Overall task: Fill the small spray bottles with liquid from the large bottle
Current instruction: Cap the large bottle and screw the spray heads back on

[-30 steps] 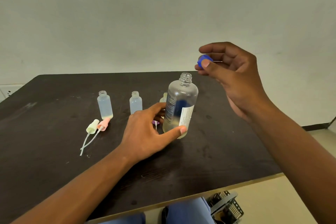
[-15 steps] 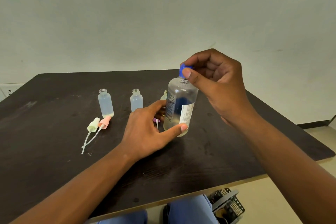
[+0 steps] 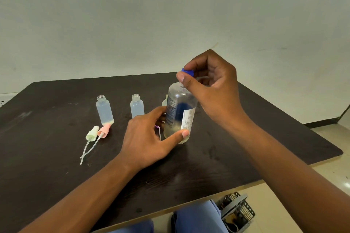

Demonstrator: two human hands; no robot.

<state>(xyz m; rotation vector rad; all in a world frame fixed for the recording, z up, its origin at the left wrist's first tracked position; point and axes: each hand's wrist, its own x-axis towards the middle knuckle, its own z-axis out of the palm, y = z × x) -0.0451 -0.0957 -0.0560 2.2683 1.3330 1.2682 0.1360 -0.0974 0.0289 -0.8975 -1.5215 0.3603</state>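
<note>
Large clear bottle (image 3: pixel 179 113) upright, blue cap (image 3: pixel 187 72) on top, small uncapped bottles (image 3: pixel 104 109) behind

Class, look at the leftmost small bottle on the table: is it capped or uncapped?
Uncapped. The leftmost small bottle shows a bare threaded neck, and the green spray head and pink spray head lie on the table.

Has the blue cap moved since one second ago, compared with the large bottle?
Yes. The blue cap, pinched by the right hand, went down and left. It was up beside the neck of the large bottle; now it sits on it.
</note>
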